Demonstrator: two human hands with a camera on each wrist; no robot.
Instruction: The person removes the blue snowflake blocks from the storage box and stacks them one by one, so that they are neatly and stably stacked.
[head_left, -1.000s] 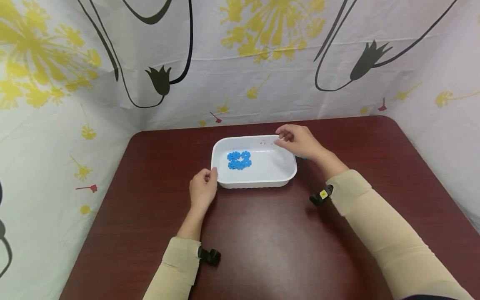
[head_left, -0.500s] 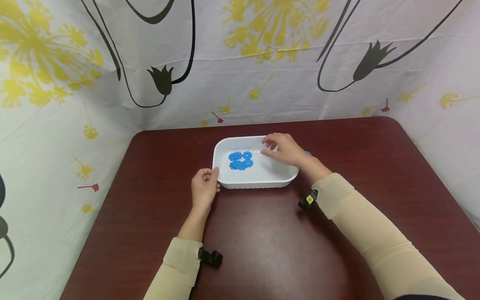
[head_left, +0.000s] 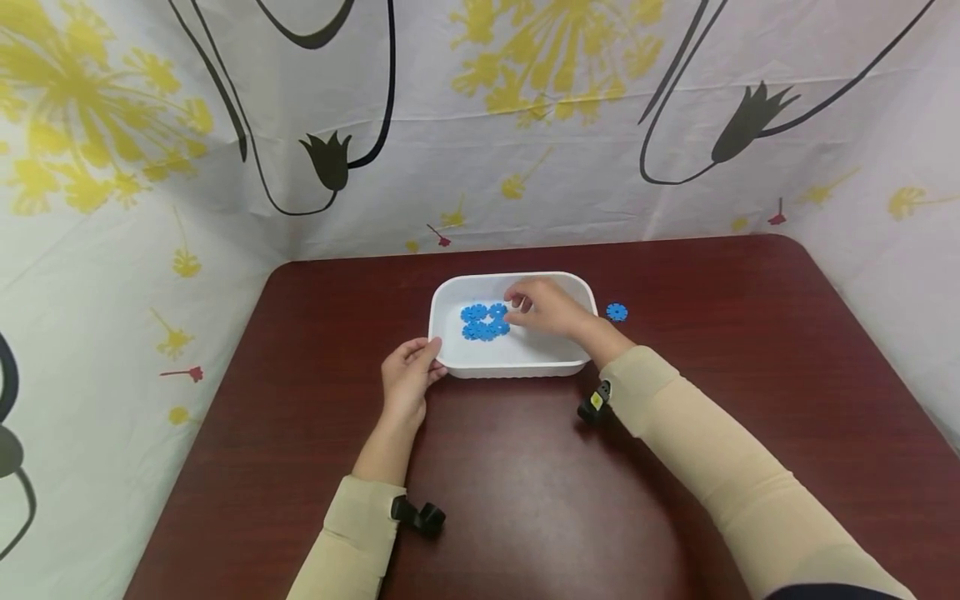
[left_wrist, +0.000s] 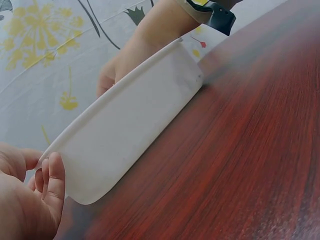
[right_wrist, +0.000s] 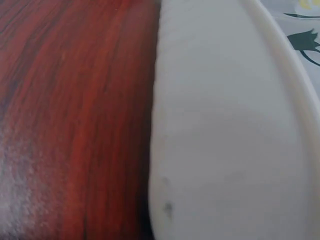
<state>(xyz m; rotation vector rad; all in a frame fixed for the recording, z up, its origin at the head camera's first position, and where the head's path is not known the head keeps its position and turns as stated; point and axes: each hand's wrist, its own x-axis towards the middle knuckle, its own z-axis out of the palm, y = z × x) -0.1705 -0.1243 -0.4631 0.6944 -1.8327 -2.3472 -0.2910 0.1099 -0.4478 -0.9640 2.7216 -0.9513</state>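
A white tray (head_left: pixel 551 360) lies near the far middle of the table. Inside it, toward the left, sit several blue flower-shaped discs (head_left: pixel 480 331). My left hand (head_left: pixel 408 375) holds the tray's near left corner, thumb at the rim and fingers against the outer wall; the left wrist view shows this hand (left_wrist: pixel 30 192) close up. Over the inside of the tray reaches my right hand (head_left: pixel 551 310), its thumb and forefinger apart at the right edge of the discs. In the right wrist view the tray's wall (right_wrist: pixel 225 125) hides that hand.
One more blue disc (head_left: pixel 617 312) lies on the table just right of the tray. The dark red wooden table (head_left: pixel 525 483) meets a patterned cloth (head_left: pixel 570 200) behind and at both sides.
My right hand has moved left from the tray's far right rim to the discs. The disc right of the tray has come into full view. The left hand still holds the corner.
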